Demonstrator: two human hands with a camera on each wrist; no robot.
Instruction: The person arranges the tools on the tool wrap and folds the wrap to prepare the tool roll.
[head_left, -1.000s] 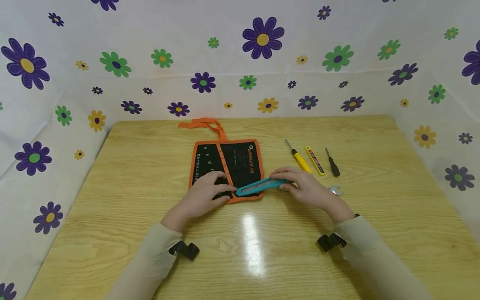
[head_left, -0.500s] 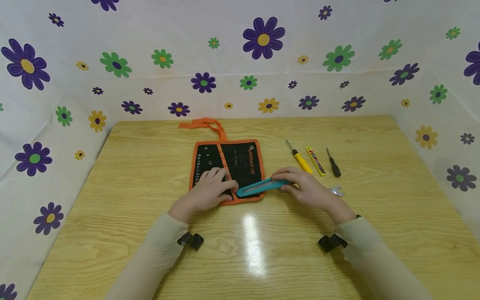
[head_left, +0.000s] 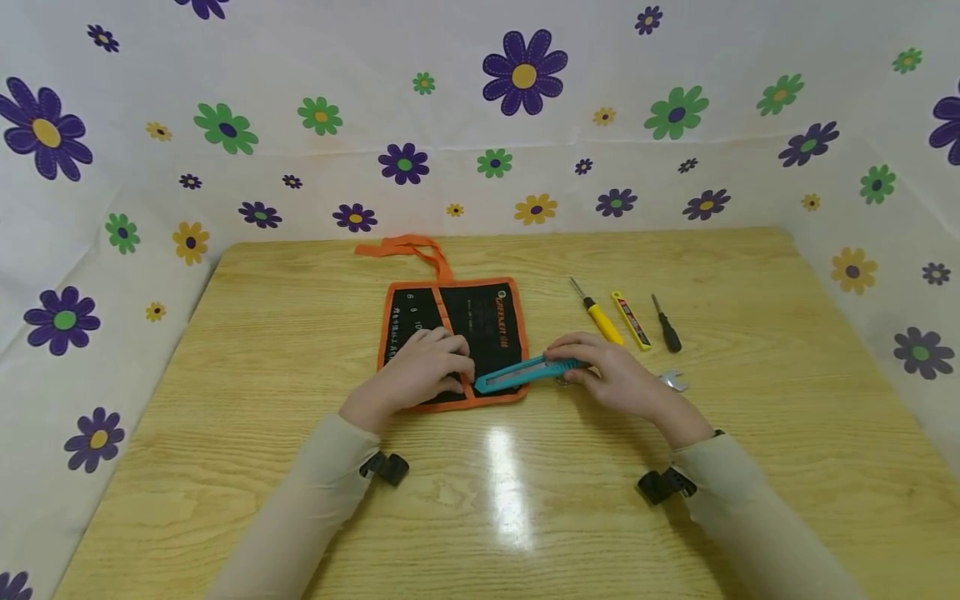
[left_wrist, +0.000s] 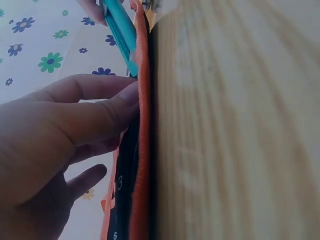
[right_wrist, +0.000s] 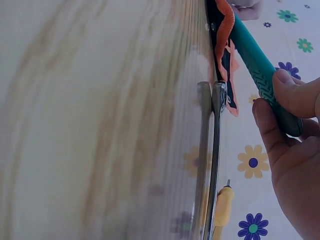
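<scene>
A black tool pouch (head_left: 483, 333) with orange trim lies spread on the table. My left hand (head_left: 423, 367) is over its lower left part, and in the left wrist view the thumb and index finger (left_wrist: 82, 87) pinch the pouch fabric near its middle strip. My right hand (head_left: 618, 375) grips the rear end of a teal utility knife (head_left: 525, 375), thumb on one side and fingers on the other. The knife slants across the pouch's lower right, its front tip close to my left fingertips. In the right wrist view its back end (right_wrist: 272, 95) stands raised off the table.
A wrench (head_left: 673, 381) lies partly under my right hand. Behind it lie a yellow-handled screwdriver (head_left: 602, 322), a slim yellow pack (head_left: 632, 321) and a small black screwdriver (head_left: 666, 329). Orange ties (head_left: 420, 246) trail from the pouch's back edge. A flowered cloth (head_left: 315, 158) stands behind the table.
My left hand has shifted slightly right and its fingers have curled in at the pouch's middle strip beside the knife tip. The right hand and the knife have hardly moved.
</scene>
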